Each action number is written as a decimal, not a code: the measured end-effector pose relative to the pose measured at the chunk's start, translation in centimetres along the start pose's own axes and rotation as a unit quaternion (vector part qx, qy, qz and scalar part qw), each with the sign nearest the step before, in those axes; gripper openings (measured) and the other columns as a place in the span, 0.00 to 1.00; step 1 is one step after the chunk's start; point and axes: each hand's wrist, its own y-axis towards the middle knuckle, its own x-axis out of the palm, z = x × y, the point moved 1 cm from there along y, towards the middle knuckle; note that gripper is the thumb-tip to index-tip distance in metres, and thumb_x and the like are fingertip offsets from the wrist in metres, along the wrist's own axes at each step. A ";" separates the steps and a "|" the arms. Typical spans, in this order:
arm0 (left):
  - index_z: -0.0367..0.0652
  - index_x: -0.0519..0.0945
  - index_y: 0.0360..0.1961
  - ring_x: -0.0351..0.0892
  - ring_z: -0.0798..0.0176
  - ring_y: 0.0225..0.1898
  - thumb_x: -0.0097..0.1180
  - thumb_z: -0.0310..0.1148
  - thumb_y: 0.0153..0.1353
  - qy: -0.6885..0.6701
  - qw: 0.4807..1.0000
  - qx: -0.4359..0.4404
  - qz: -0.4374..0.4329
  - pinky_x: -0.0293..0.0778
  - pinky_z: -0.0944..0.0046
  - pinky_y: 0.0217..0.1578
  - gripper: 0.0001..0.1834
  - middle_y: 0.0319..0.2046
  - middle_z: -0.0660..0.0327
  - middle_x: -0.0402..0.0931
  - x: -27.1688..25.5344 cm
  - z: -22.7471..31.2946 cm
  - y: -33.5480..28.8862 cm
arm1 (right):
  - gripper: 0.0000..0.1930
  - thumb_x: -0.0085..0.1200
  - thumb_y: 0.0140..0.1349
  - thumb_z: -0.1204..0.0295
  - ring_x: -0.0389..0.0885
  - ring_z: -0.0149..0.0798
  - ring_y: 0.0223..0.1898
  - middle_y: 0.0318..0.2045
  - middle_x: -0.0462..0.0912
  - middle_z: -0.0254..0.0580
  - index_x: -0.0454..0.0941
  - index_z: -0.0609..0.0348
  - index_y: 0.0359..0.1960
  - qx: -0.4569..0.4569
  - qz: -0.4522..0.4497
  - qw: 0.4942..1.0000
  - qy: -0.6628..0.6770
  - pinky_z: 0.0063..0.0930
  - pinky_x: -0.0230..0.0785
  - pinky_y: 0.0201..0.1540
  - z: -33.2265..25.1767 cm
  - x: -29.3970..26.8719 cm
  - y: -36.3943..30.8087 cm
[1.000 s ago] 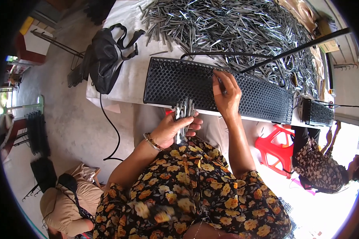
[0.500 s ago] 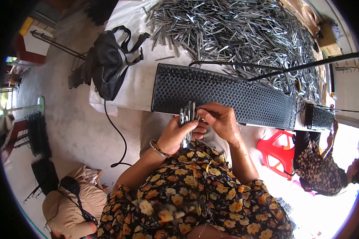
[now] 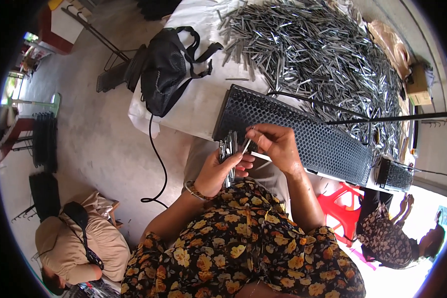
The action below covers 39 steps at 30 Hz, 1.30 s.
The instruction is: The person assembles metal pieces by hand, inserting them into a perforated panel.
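My left hand (image 3: pixel 214 174) is closed round a bundle of thin dark and silvery strips (image 3: pixel 228 149), which stand roughly upright in its grip. Just to the right, my right hand (image 3: pixel 278 145) pinches one pale strip (image 3: pixel 246 144) between thumb and forefinger, close to the top of the bundle. Directly beyond both hands lies a long black panel (image 3: pixel 303 136) with rows of round holes, resting at the table's near edge. Past it, a wide heap of the same dark strips (image 3: pixel 323 54) covers much of the table. What the strips are exactly I cannot tell.
A black bag (image 3: pixel 165 72) with straps sits on the white-covered table (image 3: pixel 203 111) at left, a cable hanging from it. One person (image 3: pixel 400 233) works at the right by a red stool (image 3: pixel 336 208); another person (image 3: pixel 84 243) is at lower left. A black bar (image 3: pixel 397 119) crosses at right.
The whole view has turned, so the table and panel appear shifted right and tilted. My right hand has drawn slightly away from the bundle, a single strip showing in its fingers.
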 end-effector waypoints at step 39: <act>0.38 0.73 0.50 0.79 0.68 0.37 0.51 0.34 0.66 -0.041 0.997 -0.040 -0.044 0.75 0.68 0.35 0.14 0.40 0.56 0.79 -1.2 0.3 -0.3 | 0.12 0.60 0.61 0.68 0.78 0.29 0.33 0.34 0.81 0.41 0.81 0.67 0.37 -0.151 -0.078 0.972 -0.164 0.21 0.70 0.36 -1.6 1.5 4.3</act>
